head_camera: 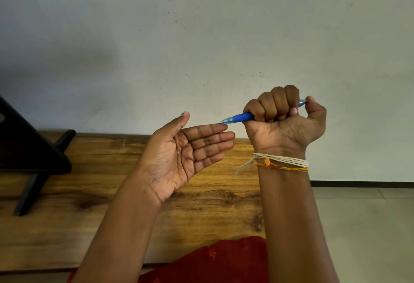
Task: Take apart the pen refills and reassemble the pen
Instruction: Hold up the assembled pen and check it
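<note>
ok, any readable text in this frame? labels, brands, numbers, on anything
None readable.
Blue pen in the right hand: no print visible on the exposed barrel; the rest is covered by the fist.
Left hand: open and empty.
Wrist threads, wooden table, wall, dark stand: no writing, only specks and grain.

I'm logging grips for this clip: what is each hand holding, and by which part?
The right hand is fisted around the middle of the blue pen, thumb on its rear end, tip pointing left. The left hand is open and holds nothing.
</note>
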